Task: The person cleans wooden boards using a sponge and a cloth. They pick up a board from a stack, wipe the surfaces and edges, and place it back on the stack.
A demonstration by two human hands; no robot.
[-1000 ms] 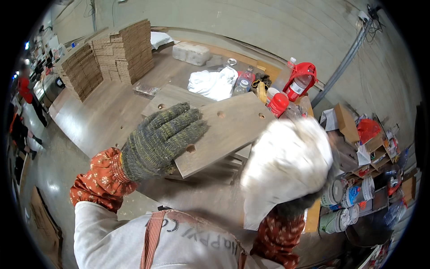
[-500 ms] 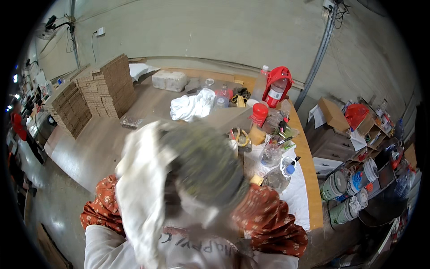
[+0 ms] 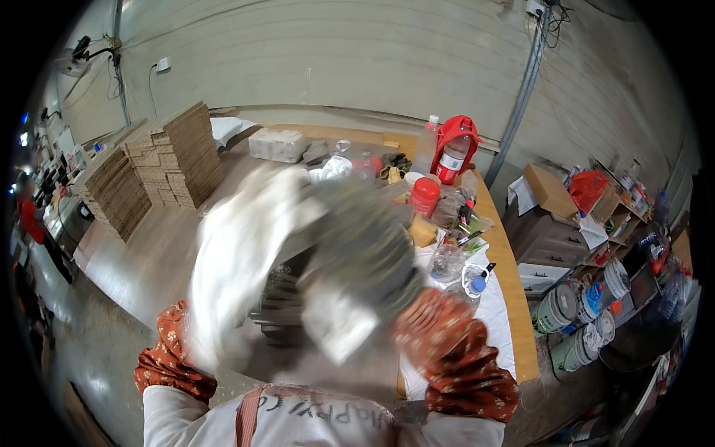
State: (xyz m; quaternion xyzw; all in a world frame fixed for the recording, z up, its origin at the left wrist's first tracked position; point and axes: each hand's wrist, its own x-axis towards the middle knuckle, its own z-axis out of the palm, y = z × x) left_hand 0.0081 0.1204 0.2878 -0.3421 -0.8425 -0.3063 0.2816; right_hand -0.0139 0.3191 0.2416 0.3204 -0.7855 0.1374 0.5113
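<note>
A white cloth [image 3: 238,261], smeared by motion, hangs in front of my left forearm and hides my left hand and its fingers. My right hand [image 3: 365,238], in a dark grey-green glove, is raised beside it over the near side of the table; its fingers are too blurred to make out. A white patch [image 3: 339,324], perhaps part of the cloth, shows just below the glove. Between the cloth and the glove appears a dark, ridged thing [image 3: 281,302], partly covered; its kind cannot be told. Both forearms wear rust-red flowered sleeves.
Tall stacks of brown boards [image 3: 175,164] stand at the table's left. A pale block [image 3: 277,145] lies at the back. Bottles, a red-lidded jar [image 3: 424,195] and a clear jug [image 3: 465,287] crowd the right. Buckets [image 3: 555,309] stand beyond the table's right edge.
The white cloth has swung and spread, and a white patch now shows under the right glove. The dark ridged thing has become more visible. The view has shifted slightly.
</note>
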